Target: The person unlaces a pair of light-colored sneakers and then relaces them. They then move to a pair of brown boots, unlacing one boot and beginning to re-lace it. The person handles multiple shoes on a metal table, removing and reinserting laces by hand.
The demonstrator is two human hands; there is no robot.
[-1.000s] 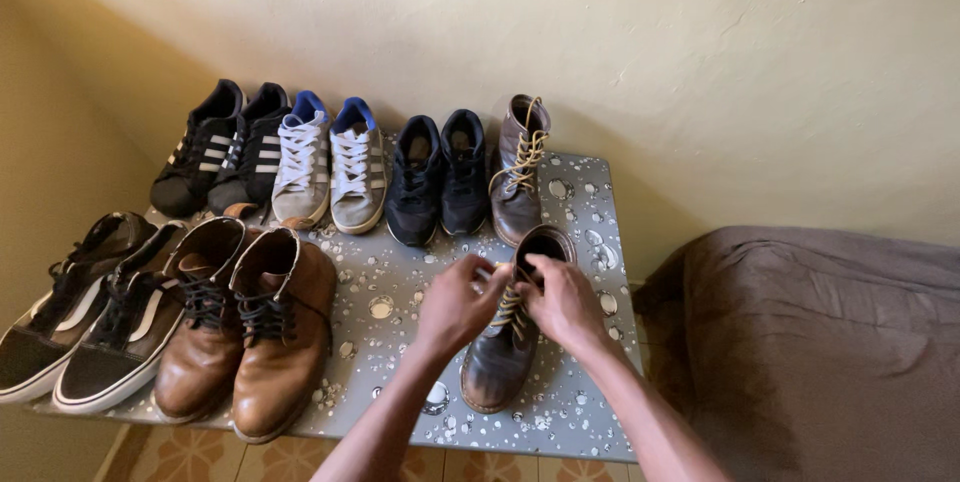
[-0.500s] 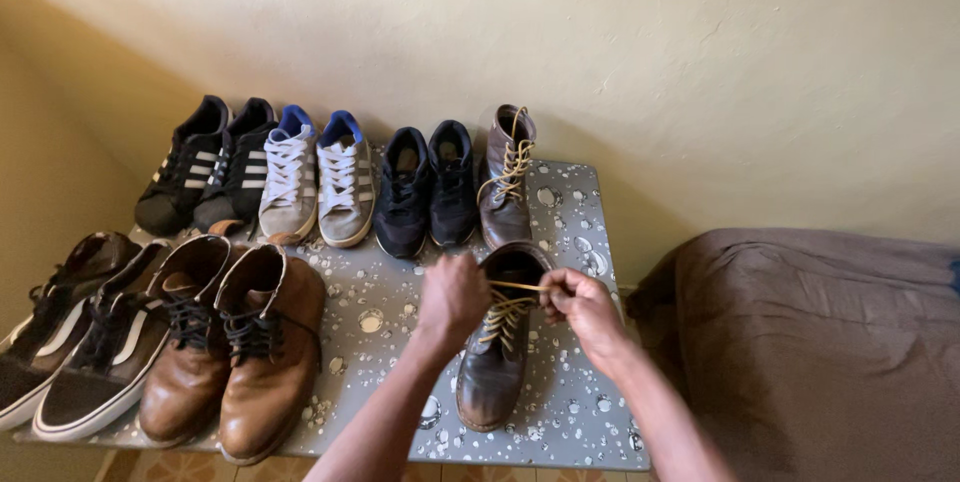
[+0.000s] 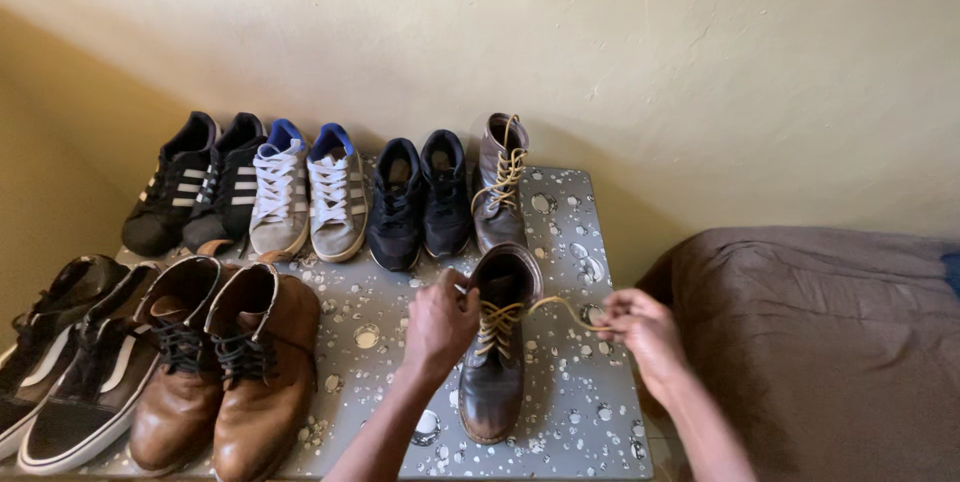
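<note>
Lacing is under way on the dark brown leather boot (image 3: 494, 362) near the grey speckled surface's (image 3: 575, 242) front right corner. Left hand (image 3: 440, 322) grip pinches one tan lace; right hand (image 3: 640, 330) pulls the other taut. Crossing them likely follows.

Right hand (image 3: 640, 327) drew lace (image 3: 570, 310) outward, seemingly.

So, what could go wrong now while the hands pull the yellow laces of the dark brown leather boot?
The right hand pulls one yellow lace sideways, so the dark brown leather boot might tip. The left hand steadies it only at the collar. Its toe stands near the edge of the grey speckled table, so it could slide off.
</note>
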